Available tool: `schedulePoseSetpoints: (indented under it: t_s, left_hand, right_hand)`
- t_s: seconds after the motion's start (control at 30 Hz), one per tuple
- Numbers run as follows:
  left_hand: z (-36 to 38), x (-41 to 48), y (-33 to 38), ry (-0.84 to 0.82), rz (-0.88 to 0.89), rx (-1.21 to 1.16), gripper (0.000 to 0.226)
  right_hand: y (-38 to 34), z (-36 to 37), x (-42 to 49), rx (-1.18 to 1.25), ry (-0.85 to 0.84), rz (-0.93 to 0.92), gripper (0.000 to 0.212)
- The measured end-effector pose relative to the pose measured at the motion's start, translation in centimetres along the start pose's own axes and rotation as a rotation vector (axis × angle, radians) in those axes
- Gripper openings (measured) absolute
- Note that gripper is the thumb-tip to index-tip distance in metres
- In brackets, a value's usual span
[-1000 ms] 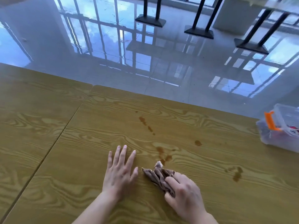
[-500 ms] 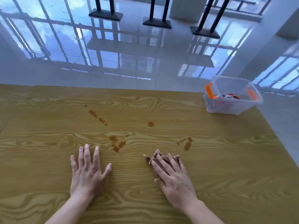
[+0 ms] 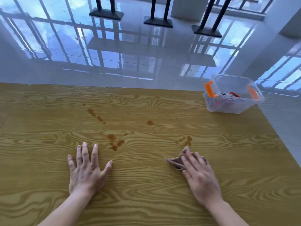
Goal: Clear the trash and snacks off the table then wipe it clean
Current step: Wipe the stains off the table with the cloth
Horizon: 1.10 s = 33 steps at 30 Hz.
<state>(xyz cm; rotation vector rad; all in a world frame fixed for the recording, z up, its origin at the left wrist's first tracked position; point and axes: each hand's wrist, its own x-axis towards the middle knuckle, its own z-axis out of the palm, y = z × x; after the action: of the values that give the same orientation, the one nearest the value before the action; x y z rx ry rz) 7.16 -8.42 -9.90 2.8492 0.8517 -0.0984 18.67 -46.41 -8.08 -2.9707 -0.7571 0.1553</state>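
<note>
A wood-grain table [image 3: 146,185] carries several brown stains: a trail [image 3: 96,115] at the middle left, a round drop [image 3: 149,122], a smeared patch [image 3: 114,141] and a smaller smear [image 3: 187,140]. My right hand [image 3: 200,175] presses flat on a crumpled brown cloth [image 3: 175,162], just below the smaller smear. Only the cloth's left and far edges show; the hand covers the rest. My left hand [image 3: 88,170] lies flat on the table with fingers spread and holds nothing, just left of the smeared patch.
A clear plastic bin [image 3: 215,105] with orange latches stands at the table's far right corner and holds red snack wrappers [image 3: 231,95]. The table's right edge runs close by it. Beyond lies a glossy tiled floor [image 3: 146,62] with black table bases [image 3: 158,22].
My right hand has slid the cloth to the right, from beside my left hand to below the right smear. The view has turned right, so the bin shows fully.
</note>
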Motion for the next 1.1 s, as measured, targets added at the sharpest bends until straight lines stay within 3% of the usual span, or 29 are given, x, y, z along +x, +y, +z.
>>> schedulePoseSetpoints:
  t_s: [0.13, 0.2, 0.27, 0.47, 0.53, 0.63, 0.7, 0.77, 0.9, 0.97, 1.03, 1.1]
  left_hand:
    - [0.1, 0.0, -0.1, 0.021, -0.002, -0.001, 0.095]
    - [0.1, 0.0, 0.0, 0.029, -0.003, -0.004, 0.095]
    - [0.0, 0.0, 0.0, 0.031, -0.003, -0.005, 0.094]
    - [0.0, -0.1, 0.1, 0.042, -0.003, -0.011, 0.094]
    - [0.1, -0.1, 0.1, 0.043, -0.009, -0.006, 0.092]
    - [0.2, -0.1, 0.1, 0.052, -0.007, -0.002, 0.090]
    - [0.3, 0.0, 0.0, 0.064, -0.008, -0.013, 0.089]
    - [0.2, -0.1, -0.1, 0.063, -0.005, -0.017, 0.088]
    - [-0.1, -0.2, 0.1, 0.063, -0.011, -0.024, 0.088]
    - [-0.2, -0.1, 0.3, 0.063, -0.019, -0.027, 0.088]
    - [-0.3, 0.0, 0.2, 0.059, -0.026, -0.024, 0.088]
    - [-0.3, 0.0, 0.2, 0.058, -0.031, -0.019, 0.089]
  right_hand:
    - [3.8, -0.8, 4.0, 0.119, 0.064, 0.499, 0.052]
    - [3.4, -1.5, 6.7, 0.185, 0.019, 0.627, 0.054]
    - [1.8, -1.1, 7.3, 0.112, -0.005, 0.527, 0.055]
    - [-0.5, 0.7, 1.4, 0.001, -0.079, -0.063, 0.050]
    - [1.6, -0.1, 3.5, -0.027, -0.104, -0.035, 0.052]
    - [2.6, -1.3, 8.8, 0.064, -0.088, 0.351, 0.057]
    - [1.0, -1.7, 10.9, 0.091, -0.097, 0.444, 0.054]
    - [-1.6, -1.3, 10.4, 0.044, -0.101, 0.290, 0.051]
    - [-5.6, 1.3, 3.3, -0.022, -0.070, -0.211, 0.047]
    - [-4.1, 1.2, 3.3, -0.046, -0.100, -0.310, 0.049]
    - [-1.8, 0.3, 6.5, -0.070, -0.096, -0.215, 0.048]
    - [-0.7, -0.9, 10.5, 0.001, -0.142, 0.082, 0.051]
